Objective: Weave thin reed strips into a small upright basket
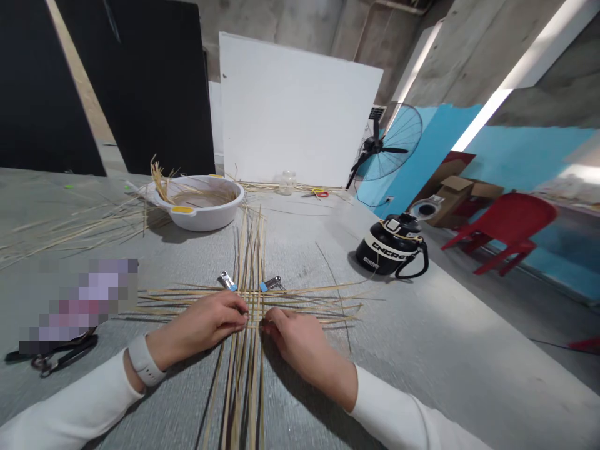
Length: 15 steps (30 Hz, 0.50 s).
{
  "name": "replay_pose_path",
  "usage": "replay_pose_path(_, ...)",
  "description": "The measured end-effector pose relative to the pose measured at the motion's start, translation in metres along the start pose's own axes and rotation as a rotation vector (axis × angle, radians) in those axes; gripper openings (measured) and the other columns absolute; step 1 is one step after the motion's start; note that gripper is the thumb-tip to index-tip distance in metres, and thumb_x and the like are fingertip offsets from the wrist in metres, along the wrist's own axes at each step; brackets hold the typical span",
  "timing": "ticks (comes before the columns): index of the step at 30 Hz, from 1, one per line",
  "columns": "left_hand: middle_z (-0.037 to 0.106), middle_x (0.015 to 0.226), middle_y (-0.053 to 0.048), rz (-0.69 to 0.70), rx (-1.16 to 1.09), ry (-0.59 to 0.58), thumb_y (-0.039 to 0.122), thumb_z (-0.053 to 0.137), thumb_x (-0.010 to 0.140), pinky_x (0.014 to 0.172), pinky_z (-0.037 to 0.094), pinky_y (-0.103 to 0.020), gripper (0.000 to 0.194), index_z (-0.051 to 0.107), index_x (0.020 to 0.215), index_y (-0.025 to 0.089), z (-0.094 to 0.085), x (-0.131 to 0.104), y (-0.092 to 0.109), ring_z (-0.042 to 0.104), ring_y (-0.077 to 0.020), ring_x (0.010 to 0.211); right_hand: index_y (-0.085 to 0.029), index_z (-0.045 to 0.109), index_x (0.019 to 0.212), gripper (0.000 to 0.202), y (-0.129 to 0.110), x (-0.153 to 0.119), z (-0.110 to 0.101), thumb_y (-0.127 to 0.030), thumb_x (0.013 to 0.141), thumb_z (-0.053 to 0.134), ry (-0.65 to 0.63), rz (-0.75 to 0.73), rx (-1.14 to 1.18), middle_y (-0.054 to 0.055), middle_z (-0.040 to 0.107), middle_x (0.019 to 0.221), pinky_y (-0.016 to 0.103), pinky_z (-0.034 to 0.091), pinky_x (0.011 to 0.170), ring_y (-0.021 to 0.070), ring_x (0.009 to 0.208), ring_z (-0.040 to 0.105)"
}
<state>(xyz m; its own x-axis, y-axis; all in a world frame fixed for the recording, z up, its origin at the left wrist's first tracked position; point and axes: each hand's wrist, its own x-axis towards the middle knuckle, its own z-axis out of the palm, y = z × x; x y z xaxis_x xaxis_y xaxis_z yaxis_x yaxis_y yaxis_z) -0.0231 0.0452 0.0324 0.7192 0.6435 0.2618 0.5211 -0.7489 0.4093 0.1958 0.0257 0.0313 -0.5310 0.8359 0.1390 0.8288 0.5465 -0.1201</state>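
Note:
Thin straw-coloured strips lie crossed on the grey table, with lengthwise strips (244,387) running toward me and crosswise strips (337,306) running left and right. A small woven patch (254,307) shows where they cross. My left hand (209,322), with a pale watch band at the wrist, pinches strips at the patch's left edge. Opposite it, my right hand (300,344) has its fingers closed on strips at the right edge; its fingertips are partly hidden. Two small metal clips, a left clip (227,281) and a right clip (271,284), both blue-tipped, sit at the patch's far corners.
A white basin (206,215) holding more strips stands at the back left, with loose strips beside it. Farther back are a glass jar (287,182) and scissors (319,193). A black bottle (389,247) stands right. A blurred-out item (82,303) lies left.

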Motion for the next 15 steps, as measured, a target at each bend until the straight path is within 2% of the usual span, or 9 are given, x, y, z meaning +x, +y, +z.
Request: replay_pose_path(15,0.064,0.101,-0.005,-0.01,-0.06,0.017,0.019,0.053,0.087,0.082,0.046,-0.028,0.017,0.069,0.091,0.021,0.0043,-0.0027,-0.0064,0.058,-0.0154,0.092,-0.016,0.058,0.088,0.014,-0.0014,0.0012,-0.0048,-0.023,0.089,0.046,-0.045,0.013,0.058,0.006,0.069,0.074,0.026,0.028,0.052,0.0179,0.064,0.064)
